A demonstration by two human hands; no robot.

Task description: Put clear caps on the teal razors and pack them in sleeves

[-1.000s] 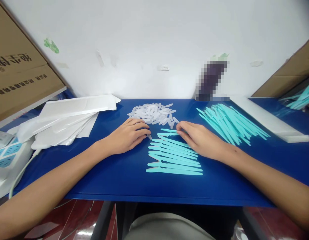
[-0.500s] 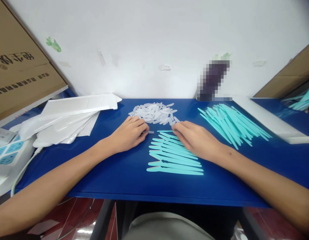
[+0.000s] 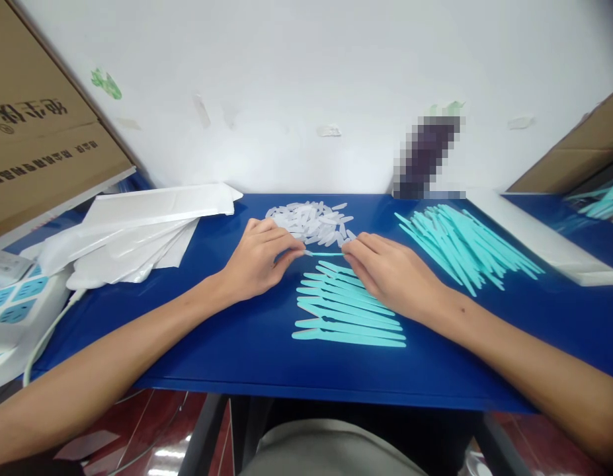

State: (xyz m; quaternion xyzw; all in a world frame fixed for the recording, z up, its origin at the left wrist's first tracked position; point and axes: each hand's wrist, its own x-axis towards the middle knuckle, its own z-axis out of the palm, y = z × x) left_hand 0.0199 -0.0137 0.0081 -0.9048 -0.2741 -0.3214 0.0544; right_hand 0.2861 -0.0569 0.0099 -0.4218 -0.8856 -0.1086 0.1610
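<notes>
My left hand (image 3: pixel 261 259) pinches a small translucent plastic cap (image 3: pixel 309 252) between thumb and fingers. In my right hand (image 3: pixel 393 270) is a thin turquoise eyebrow razor (image 3: pixel 328 254), held level by its right part. The cap meets the razor's left end; how far it covers that end is too small to tell. Just behind my hands lies a heap of translucent caps (image 3: pixel 313 221). Closer to me, several turquoise razors (image 3: pixel 348 324) form a row with their wider ends to the left. My right forearm passes beside the row's right side.
A loose pile of turquoise razors (image 3: pixel 467 244) lies on the right of the blue table (image 3: pixel 227 350). White plastic bags (image 3: pixel 137 228) and a power strip (image 3: pixel 18 301) are on the left. Cardboard boxes (image 3: pixel 43 125) stand at both sides, and a white wall (image 3: pixel 286 79) closes off the back.
My left hand has moved right and slightly up, bringing the cap to the razor's left end. The razor in my right hand has risen slightly.
</notes>
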